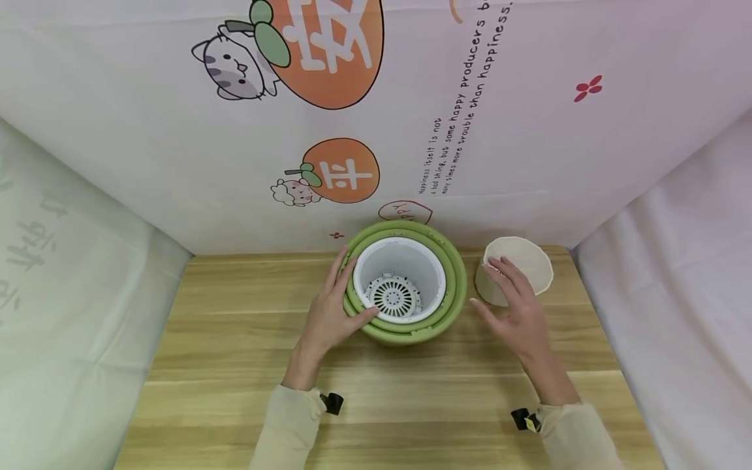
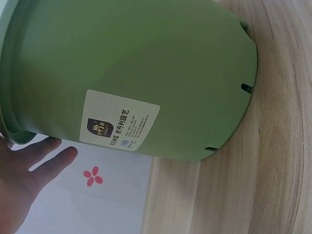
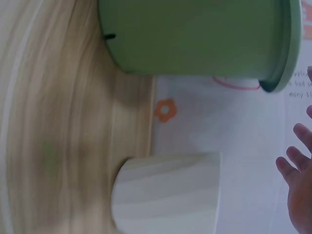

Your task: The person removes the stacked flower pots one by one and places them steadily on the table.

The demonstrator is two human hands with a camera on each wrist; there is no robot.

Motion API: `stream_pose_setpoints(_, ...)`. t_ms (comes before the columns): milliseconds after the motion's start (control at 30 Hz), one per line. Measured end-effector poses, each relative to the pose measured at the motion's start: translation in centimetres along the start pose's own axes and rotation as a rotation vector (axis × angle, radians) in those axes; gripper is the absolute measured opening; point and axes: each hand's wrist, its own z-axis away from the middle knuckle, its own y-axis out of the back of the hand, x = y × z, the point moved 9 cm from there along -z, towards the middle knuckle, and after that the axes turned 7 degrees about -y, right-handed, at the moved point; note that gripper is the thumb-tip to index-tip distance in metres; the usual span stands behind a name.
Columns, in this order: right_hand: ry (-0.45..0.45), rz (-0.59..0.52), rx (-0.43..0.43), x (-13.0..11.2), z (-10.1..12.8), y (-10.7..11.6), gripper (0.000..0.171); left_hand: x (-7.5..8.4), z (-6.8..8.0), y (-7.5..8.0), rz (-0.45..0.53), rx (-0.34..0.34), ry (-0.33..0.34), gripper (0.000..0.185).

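Observation:
A green pot (image 1: pixel 449 307) with a white inner basket (image 1: pixel 401 274) stands at the back middle of the wooden table (image 1: pixel 235 339). My left hand (image 1: pixel 331 310) rests on its left rim, fingers fairly straight, thumb touching the rim's front. In the left wrist view the green pot (image 2: pixel 146 73) shows a white label (image 2: pixel 119 123), and my fingers (image 2: pixel 39 161) lie by its rim. A cream pot (image 1: pixel 525 264) stands to the right. My right hand (image 1: pixel 514 307) hovers open in front of it with spread fingers. The right wrist view shows the cream pot (image 3: pixel 165 192), the green pot (image 3: pixel 195 36) and my fingertips (image 3: pixel 295 165).
A printed cloth backdrop (image 1: pixel 411 117) with cats and oranges rises directly behind the pots. White fabric walls (image 1: pixel 59 294) close in both sides of the table. Bare wood lies in front of the hands.

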Motion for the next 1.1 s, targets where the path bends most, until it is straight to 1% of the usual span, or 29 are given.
stream_pose_setpoints(200, 0.037, 0.002, -0.053, -1.6, -0.4, -1.2, 0.064, -0.1, 0.1, 0.0, 0.003, 0.002, 0.002, 0.103)
stream_pose_setpoints(433, 0.115, -0.054, -0.099, -3.4, -0.8, -2.5, 0.061, -0.1, 0.2, 0.0, 0.012, 0.004, 0.009, 0.103)
stream_pose_setpoints(533, 0.133, -0.065, -0.123, -3.9, -0.9, -3.1, 0.059, 0.0, 0.2, 0.0, 0.015, 0.008, 0.006, 0.104)
stream_pose_setpoints(733, 0.141, -0.048, -0.16, -4.2, -0.6, -3.8, 0.054, 0.2, 0.4, -0.3, 0.02, -0.003, 0.005, 0.104)
stream_pose_setpoints(900, 0.14, -0.038, -0.183, -4.4, -0.7, -4.3, 0.051, 0.1, 0.5, -0.2, 0.018, 0.01, 0.009, 0.103)
stream_pose_setpoints(1100, 0.133, -0.026, -0.208, -4.5, -0.9, -4.8, 0.048, 0.2, 0.3, -0.1, 0.01, 0.011, 0.006, 0.102)
